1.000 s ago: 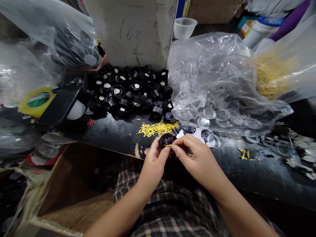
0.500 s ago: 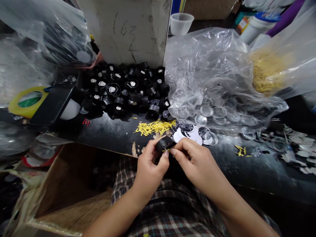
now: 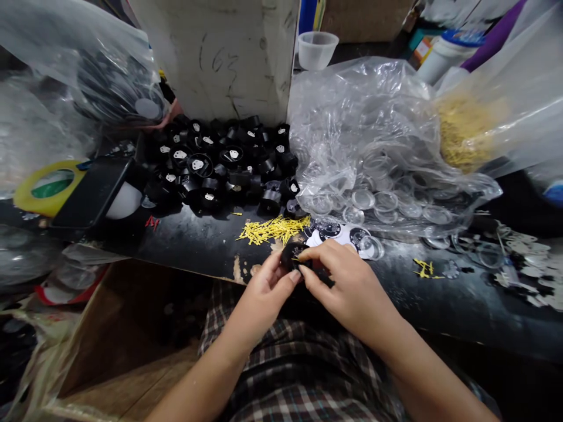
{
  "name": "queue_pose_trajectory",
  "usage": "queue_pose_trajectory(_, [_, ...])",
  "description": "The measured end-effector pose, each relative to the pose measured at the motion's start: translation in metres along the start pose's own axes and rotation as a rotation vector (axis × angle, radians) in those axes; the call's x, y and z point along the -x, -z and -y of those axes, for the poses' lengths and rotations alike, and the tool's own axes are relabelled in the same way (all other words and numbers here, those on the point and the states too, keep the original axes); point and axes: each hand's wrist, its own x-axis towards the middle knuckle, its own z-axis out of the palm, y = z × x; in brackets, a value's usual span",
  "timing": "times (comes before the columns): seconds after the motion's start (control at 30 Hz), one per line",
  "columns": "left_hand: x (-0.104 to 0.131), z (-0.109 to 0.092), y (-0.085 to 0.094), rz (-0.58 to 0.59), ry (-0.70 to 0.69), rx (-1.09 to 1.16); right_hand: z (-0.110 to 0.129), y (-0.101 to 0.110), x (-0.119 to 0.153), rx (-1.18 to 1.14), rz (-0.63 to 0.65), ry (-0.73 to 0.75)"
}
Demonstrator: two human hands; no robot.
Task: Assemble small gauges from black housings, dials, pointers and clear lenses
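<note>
Low over the front edge of the bench, my left hand (image 3: 268,287) is wrapped round a small black round gauge housing (image 3: 288,253), thumb in front. Its dark dial face is tilted toward me, with a thin yellow pointer (image 3: 295,259) across it. My right hand (image 3: 343,275) reaches in from the right, its thumb and index finger closed at the pointer's end; the fingertips hide part of it. Just beyond my hands lies a pile of yellow pointers (image 3: 275,229). Beside it are black-and-white dial discs (image 3: 328,228), with a clear round cover (image 3: 372,248) at their right edge.
Many black housings (image 3: 211,170) are heaped at the back. A plastic bag of clear covers (image 3: 365,152) fills the back right. Yellow tape (image 3: 26,190), a black phone (image 3: 90,193) and red pointers (image 3: 152,222) lie left. White parts (image 3: 534,264) cover the right end.
The housing has turned in my left hand, so more of its face shows. My right fingertips have moved up onto the face, with the yellow pointer now across it. The view has shifted slightly.
</note>
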Motion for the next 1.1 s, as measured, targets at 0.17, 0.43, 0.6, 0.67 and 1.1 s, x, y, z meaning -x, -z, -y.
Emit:
queue_pose_trajectory(0.17, [0.006,0.007,-0.006,-0.152,0.034,-0.038,0.004,-0.005,-0.006,0.171,-0.041,0.078])
queue_pose_trajectory(0.43, [0.002,0.023,-0.007,-0.281,-0.005,-0.236,-0.001,0.013,-0.009,-0.207,0.039,-0.167])
queue_pose_trajectory(0.6, [-0.01,0.03,0.0,-0.165,-0.087,-0.151,-0.073,0.031,-0.027,0.097,-0.196,-0.324])
queue_pose_trajectory(0.67, [-0.013,0.033,0.002,-0.151,-0.069,-0.15,-0.103,0.034,-0.038,0.243,-0.269,-0.392])
queue_pose_trajectory(1.1, [-0.017,0.038,0.008,-0.079,-0.094,-0.21,-0.148,0.039,-0.04,0.214,-0.276,-0.301])
